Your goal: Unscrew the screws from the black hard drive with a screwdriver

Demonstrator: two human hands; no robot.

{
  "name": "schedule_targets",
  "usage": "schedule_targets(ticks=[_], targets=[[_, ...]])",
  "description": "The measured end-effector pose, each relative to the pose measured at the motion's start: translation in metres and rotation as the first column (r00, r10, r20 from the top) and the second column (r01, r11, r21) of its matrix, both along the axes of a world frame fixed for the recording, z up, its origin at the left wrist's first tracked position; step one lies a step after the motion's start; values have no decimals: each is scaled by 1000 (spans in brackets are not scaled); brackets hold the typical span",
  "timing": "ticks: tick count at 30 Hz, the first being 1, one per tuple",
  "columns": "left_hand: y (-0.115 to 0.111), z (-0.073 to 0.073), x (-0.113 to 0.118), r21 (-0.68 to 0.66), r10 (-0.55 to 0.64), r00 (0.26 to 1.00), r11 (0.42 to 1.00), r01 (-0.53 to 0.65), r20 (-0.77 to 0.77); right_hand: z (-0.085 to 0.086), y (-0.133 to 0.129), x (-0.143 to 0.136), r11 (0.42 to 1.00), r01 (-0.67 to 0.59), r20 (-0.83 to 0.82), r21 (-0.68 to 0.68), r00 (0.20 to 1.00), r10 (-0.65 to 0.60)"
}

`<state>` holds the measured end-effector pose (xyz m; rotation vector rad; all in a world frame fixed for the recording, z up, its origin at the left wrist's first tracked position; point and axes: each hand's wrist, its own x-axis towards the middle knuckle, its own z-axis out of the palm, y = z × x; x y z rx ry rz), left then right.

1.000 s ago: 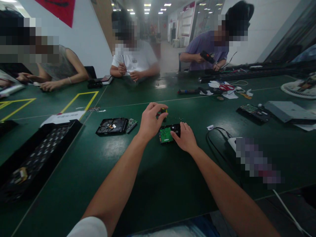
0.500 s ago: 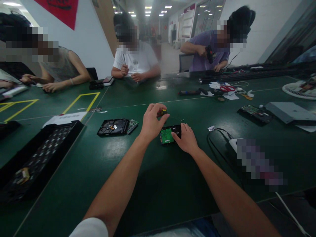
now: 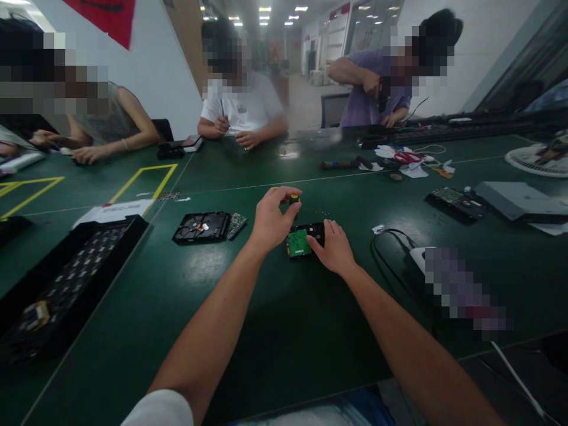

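Note:
My left hand [image 3: 274, 218] is closed around a short screwdriver [image 3: 294, 200] with a yellow-and-black handle. It stands upright over the far left part of a hard drive [image 3: 299, 243]; my hand hides part of its shaft and tip. The drive lies on the green table with its green circuit board facing up. Across its right side rests my right hand [image 3: 333, 247], gripping it with the thumb on the board's edge and the fingers over the black casing. A few tiny bright bits, perhaps screws [image 3: 325, 213], lie just beyond the drive.
Another hard drive [image 3: 201, 227] and a loose circuit board [image 3: 238, 225] lie to the left, near a long black tray [image 3: 80, 269]. On the right are a white power strip [image 3: 417, 254] with cable, a third drive [image 3: 456, 204] and a grey box [image 3: 521, 201]. Three people sit opposite.
The view has shifted slightly. My left hand stays over the drive, with more of the screwdriver's handle showing below the fingertips. My right hand keeps its place on the drive.

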<state>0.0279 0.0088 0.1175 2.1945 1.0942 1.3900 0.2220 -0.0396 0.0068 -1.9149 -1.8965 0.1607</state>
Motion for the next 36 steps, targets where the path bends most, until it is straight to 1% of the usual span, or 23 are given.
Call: schedule_targets(ticks=[5,10,13,17,20,23,27,30,32,36], targets=[[3,-2,-2,-50,-38,999,998,39,16,1,0,0,1000,1,-16,6,1000,-1],[6,-6,-2,-68,-80,995,994,84,61,0,0,0,1000,-3,-26,8,1000,3],[5,-7,1,-53,-51,995,997,55,81,1,-1,0,1000,-8,-26,11,1000,8],[3,-6,2,18,15,997,1000,-16,71,3,-1,-1,1000,-7,-6,4,1000,7],[2,-5,1,46,42,997,998,-45,68,3,-1,-2,1000,-12,-4,3,1000,12],[3,-4,1,51,35,997,998,-39,74,1,0,-1,1000,-14,-11,2,1000,14],[4,-5,1,26,-16,997,1000,14,76,-2,0,1,1000,-10,-20,3,1000,11],[4,-5,2,21,-11,996,1000,9,86,-3,0,1,1000,-10,-23,7,1000,10],[4,-6,2,43,0,997,999,-3,75,-2,0,1,1000,-11,-23,11,1000,11],[3,-6,1,114,38,999,993,-37,-5,0,0,0,1000,-13,-31,3,999,13]])
